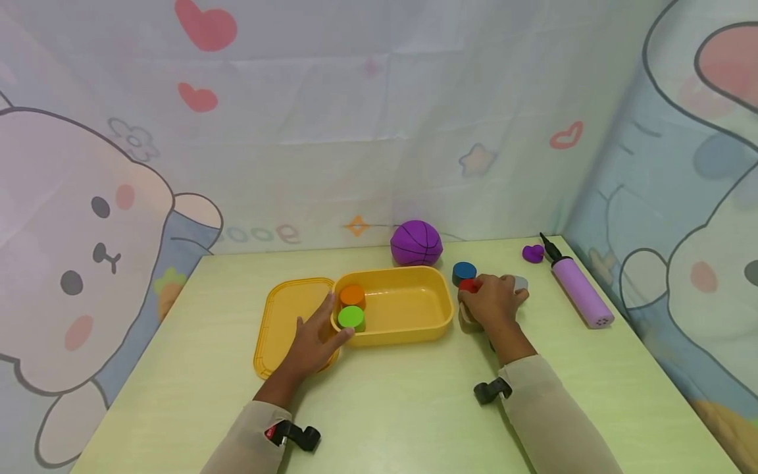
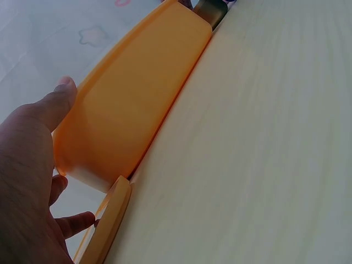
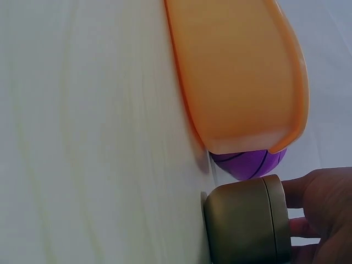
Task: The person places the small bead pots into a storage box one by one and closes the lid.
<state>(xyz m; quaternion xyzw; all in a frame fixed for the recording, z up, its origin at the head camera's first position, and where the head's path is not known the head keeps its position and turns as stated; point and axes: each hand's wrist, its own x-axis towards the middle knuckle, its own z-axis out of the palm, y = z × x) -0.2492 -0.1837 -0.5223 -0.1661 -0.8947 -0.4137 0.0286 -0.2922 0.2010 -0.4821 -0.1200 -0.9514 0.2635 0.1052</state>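
A yellow plastic box (image 1: 403, 339) lies open on the table, with an orange cylinder (image 1: 352, 296) and a green cylinder (image 1: 351, 318) in its left end. My left hand (image 1: 309, 345) spans that end, thumb against the front wall (image 2: 126, 99) and fingers extended by the left side, above the yellow lid (image 1: 275, 329). From above, my right hand (image 1: 494, 301) grips a dull gold tin (image 3: 242, 223) with a rounded edge and a lid seam. A red cylinder (image 1: 468, 285) shows by my right fingertips, partly covered. Behind it stands a blue cylinder (image 1: 464, 272).
A purple basketball-patterned ball (image 1: 416, 243) sits behind the box. Along the table's right side lie a purple hand pump (image 1: 580, 293) with a black nozzle and a small purple heart-shaped piece (image 1: 533, 253). A printed cloth backdrop (image 1: 331, 131) hangs behind the table.
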